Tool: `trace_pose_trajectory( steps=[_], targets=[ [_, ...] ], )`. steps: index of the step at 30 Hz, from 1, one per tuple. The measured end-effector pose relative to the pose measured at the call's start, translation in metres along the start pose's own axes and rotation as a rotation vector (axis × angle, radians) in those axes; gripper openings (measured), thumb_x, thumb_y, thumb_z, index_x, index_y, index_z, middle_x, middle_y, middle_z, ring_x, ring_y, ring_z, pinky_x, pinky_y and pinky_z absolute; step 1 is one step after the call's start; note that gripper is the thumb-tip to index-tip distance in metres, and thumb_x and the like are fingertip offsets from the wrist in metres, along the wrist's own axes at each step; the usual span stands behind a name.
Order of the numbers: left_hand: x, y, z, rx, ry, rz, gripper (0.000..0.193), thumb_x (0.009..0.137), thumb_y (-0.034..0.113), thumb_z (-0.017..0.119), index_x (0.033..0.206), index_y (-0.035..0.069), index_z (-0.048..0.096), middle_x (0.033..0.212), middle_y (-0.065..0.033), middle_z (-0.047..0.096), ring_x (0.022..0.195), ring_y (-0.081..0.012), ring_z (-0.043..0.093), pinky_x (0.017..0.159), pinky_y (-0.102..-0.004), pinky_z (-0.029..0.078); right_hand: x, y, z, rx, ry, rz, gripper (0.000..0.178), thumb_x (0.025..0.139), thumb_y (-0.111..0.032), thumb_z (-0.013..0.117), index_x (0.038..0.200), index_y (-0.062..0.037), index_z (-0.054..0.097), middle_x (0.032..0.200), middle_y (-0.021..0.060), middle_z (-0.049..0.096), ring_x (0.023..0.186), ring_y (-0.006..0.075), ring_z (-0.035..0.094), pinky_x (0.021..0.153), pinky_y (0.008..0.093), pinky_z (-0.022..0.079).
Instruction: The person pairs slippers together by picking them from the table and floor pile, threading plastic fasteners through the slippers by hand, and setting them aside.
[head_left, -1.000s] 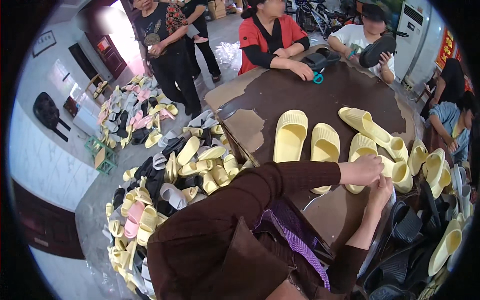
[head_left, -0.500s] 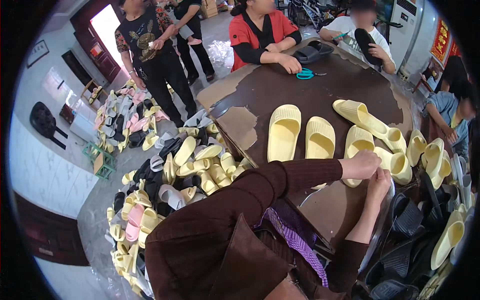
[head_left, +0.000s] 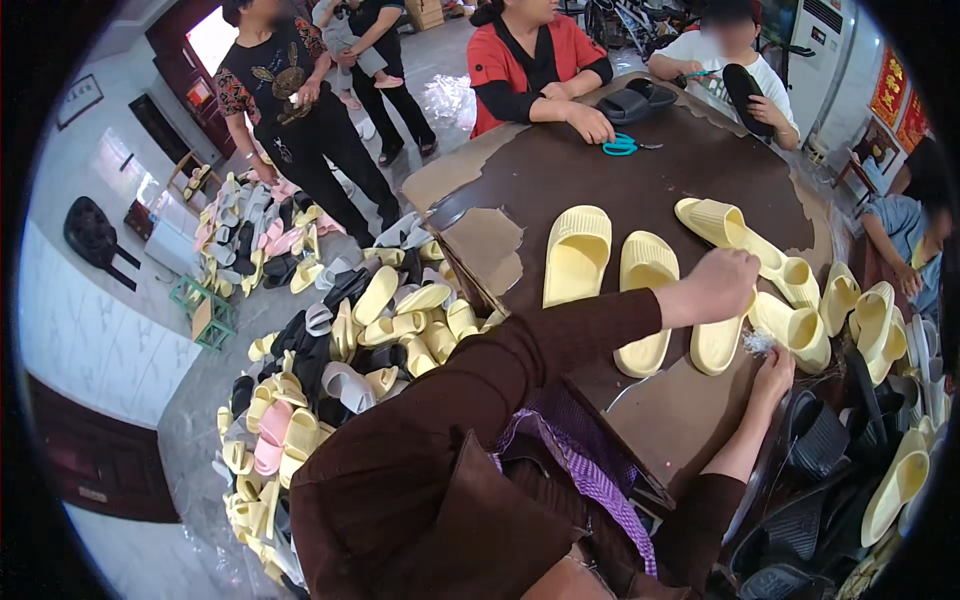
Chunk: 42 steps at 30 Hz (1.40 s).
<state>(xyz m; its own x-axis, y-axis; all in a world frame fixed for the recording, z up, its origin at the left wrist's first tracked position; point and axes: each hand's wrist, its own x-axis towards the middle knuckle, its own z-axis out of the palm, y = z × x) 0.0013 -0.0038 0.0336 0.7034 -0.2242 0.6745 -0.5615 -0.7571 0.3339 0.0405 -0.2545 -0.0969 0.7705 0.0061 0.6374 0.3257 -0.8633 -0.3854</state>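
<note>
My left hand [head_left: 712, 288] is closed above a yellow ridged slipper [head_left: 716, 348] on the brown table [head_left: 630, 180]; what its fingers hold, if anything, is too small to make out. Below and right of it, my right hand [head_left: 772, 380] pinches a small tuft of clear, whitish plastic strands [head_left: 758, 343]. The tuft lies close to another yellow slipper [head_left: 800, 335]. Two more yellow slippers stand to the left, a larger one [head_left: 577, 262] and one partly behind my left sleeve [head_left: 647, 262]. Further yellow slippers [head_left: 712, 218] lie beyond my left hand.
Across the table a person's hand [head_left: 590, 124] rests near teal-handled scissors [head_left: 620, 146] and black slippers [head_left: 630, 105]. Another person holds a black slipper [head_left: 741, 95]. Mixed slippers [head_left: 400, 330] heap on the floor at left; black ones [head_left: 815, 435] pile at right.
My hands were together and have parted. The left moved up and away over the slipper, the right dropped slightly, and the tuft of plastic strands now shows in it.
</note>
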Motion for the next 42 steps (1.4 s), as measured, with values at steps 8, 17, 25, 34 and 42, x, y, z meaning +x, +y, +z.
trace_pose_trajectory(
  steps=[8, 17, 25, 34, 42],
  targets=[
    [-0.018, -0.029, -0.065, 0.119, 0.231, 0.037, 0.006, 0.078, 0.008, 0.052, 0.078, 0.002, 0.051, 0.076, -0.0148, 0.056, 0.073, -0.033, 0.056, 0.066, -0.043, 0.046, -0.002, 0.012, 0.005, -0.005, 0.019, 0.037, 0.012, 0.082, -0.007, 0.06, 0.092, -0.0041, 0.065, 0.086, 0.0174, 0.062, 0.081, 0.035, 0.059, 0.073, 0.0407, 0.048],
    [-0.036, -0.052, -0.141, 0.227, 0.41, -0.117, 0.01, 0.086, 0.01, 0.053, 0.088, 0.001, 0.055, 0.081, -0.019, 0.058, 0.076, -0.0383, 0.057, 0.065, -0.0437, 0.046, -0.001, 0.029, 0.014, -0.131, 0.037, 0.201, 0.012, 0.081, -0.009, 0.061, 0.091, -0.0045, 0.064, 0.085, 0.0178, 0.062, 0.079, 0.0352, 0.059, 0.072, 0.0413, 0.047],
    [-0.066, -0.049, -0.189, 0.097, 0.457, -0.372, 0.011, 0.089, 0.011, 0.054, 0.085, 0.0, 0.055, 0.068, -0.0147, 0.056, 0.062, -0.0219, 0.058, 0.058, -0.0335, 0.046, -0.004, 0.01, 0.002, -0.097, 0.078, 0.17, 0.01, 0.083, -0.008, 0.058, 0.089, -0.0014, 0.062, 0.085, 0.0202, 0.063, 0.081, 0.0369, 0.06, 0.072, 0.0433, 0.048],
    [-0.101, -0.017, -0.189, 0.078, 0.393, -0.364, 0.009, 0.089, 0.009, 0.055, 0.087, 0.0, 0.054, 0.07, -0.0084, 0.056, 0.064, -0.0136, 0.056, 0.059, -0.0279, 0.046, 0.01, -0.152, -0.096, 0.361, 0.045, -0.066, 0.022, 0.084, -0.005, 0.059, 0.106, -0.0014, 0.062, 0.084, 0.0156, 0.063, 0.076, 0.0277, 0.062, 0.068, 0.0363, 0.048],
    [-0.1, 0.036, -0.186, -0.34, 0.041, -0.288, 0.008, 0.09, 0.007, 0.055, 0.09, -0.001, 0.055, 0.072, -0.0032, 0.057, 0.067, -0.0092, 0.054, 0.061, -0.0229, 0.045, -0.016, -0.248, -0.119, 1.019, -0.676, -0.03, 0.024, 0.087, -0.004, 0.056, 0.11, 0.0002, 0.06, 0.065, -0.0007, 0.054, 0.057, 0.0069, 0.049, 0.054, 0.0199, 0.04]
  ],
)
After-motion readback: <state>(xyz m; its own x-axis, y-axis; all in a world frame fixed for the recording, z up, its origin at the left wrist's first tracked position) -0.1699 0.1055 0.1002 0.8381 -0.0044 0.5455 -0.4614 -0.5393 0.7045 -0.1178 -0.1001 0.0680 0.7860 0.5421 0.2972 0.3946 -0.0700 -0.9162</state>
